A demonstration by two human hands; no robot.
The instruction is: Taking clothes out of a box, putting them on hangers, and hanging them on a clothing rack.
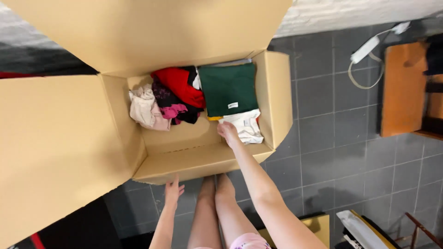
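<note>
An open cardboard box (272,97) stands on the grey tiled floor in front of me. Inside lie a folded dark green garment (229,87), a white garment (245,125), a red one (182,85), a dark pink-patterned one (171,107) and a pale pink one (144,108). My right hand (228,132) reaches into the box and rests on the white garment's near edge, fingers closed on it. My left hand (172,190) hangs open below the box's near flap, holding nothing. My bare legs (217,203) show beneath the box.
Large box flaps (55,147) spread to the left and far side. A wooden piece of furniture (404,87) and a white power strip with cable (367,50) lie at the right. A bag (364,230) and a metal frame sit at the lower right.
</note>
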